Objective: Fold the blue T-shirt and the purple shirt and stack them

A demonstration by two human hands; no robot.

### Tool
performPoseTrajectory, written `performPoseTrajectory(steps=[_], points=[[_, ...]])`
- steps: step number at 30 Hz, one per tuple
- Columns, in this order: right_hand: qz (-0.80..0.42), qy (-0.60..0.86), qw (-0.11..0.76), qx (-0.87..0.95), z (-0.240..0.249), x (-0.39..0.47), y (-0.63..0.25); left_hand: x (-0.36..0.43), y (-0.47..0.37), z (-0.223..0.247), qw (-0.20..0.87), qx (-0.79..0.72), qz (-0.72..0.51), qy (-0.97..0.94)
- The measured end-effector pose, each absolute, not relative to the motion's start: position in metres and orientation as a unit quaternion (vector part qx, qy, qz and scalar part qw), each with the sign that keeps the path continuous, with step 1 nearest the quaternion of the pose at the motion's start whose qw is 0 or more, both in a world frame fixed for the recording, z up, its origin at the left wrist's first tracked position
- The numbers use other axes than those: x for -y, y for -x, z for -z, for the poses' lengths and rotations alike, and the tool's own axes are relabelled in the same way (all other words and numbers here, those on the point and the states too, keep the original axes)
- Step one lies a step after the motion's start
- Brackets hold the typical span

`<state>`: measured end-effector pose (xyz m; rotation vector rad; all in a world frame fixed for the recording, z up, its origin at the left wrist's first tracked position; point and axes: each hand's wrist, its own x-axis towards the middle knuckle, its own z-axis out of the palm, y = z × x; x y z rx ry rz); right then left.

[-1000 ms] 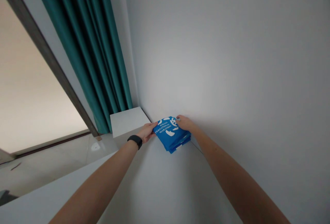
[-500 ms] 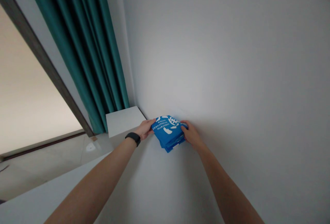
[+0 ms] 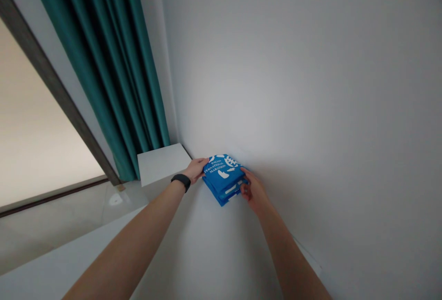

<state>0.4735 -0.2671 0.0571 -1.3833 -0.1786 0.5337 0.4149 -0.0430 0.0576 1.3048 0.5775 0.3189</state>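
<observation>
1 folded blue bundle, white-lettered, between both hands: left fingers clamped on its edge, right fingers pinching opposite, presumably keeping layers aligned

"What sort of place is it?"

"It looks like a room in a home: a long teal curtain hangs in folds near a plain pale wall."

"Anything else?"

"A white box-like cabinet by the curtain's foot, and a glossy pale floor."
</observation>
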Motion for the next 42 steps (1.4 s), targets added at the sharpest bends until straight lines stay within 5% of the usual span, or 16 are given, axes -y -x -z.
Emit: performPoseTrajectory(steps=[7,21,26,34,42], points=[[-0.239,0.602,0.76,0.053,-0.056,0.273,-0.465,0.048,-0.421,-0.059,0.671,-0.264,-0.172,-0.671],[-0.213,0.652,0.726,0.052,-0.055,0.297,-0.461,0.073,-0.412,-0.078,0.351,-0.168,-0.258,-0.884],[-0.143,0.717,0.675,0.101,-0.023,0.3,-0.452,0.119,-0.412,-0.073,0.194,0.017,-0.175,-0.965],[-0.032,0.718,0.679,0.152,0.031,0.286,-0.437,0.142,-0.402,-0.065,0.005,0.035,-0.154,-0.987],[0.064,0.733,0.653,0.178,0.022,0.257,-0.458,0.143,-0.394,-0.06,-0.057,0.074,-0.19,-0.977]])
